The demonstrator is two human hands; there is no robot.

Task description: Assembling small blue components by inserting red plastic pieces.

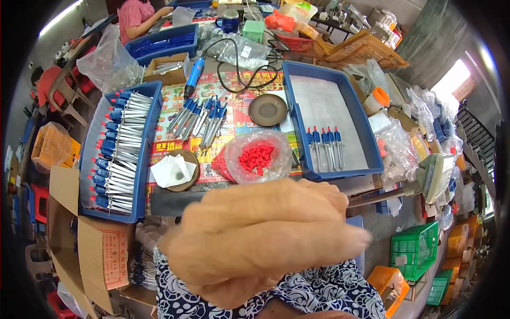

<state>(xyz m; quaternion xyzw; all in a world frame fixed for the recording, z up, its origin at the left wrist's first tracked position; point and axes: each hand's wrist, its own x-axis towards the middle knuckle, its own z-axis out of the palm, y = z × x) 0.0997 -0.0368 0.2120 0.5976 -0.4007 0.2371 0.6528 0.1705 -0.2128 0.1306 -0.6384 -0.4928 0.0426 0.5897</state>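
Note:
My left hand point(260, 244) is large and smeared by motion, close in front of me above my patterned clothing. Behind it shows part of my right hand point(329, 194), mostly covered. What either hand holds, if anything, is hidden. Just beyond them sits a clear plastic bag point(284, 162) of small red pieces point(256, 158). Farther back lies a loose pile of blue-and-silver pens point(204, 119). The blue tray point(340, 103) on the right has several red-tipped pens point(325, 149) standing side by side at its near end. The left blue tray point(154, 114) is filled with rows of such pens point(119, 154).
A blue corded electric screwdriver point(195, 74) lies behind the pile. A brown round dish point(268, 110) and white paper pieces point(171, 171) rest on the printed table cover. An open cardboard box point(93, 255) stands at lower left. A person in pink point(137, 21) sits far left.

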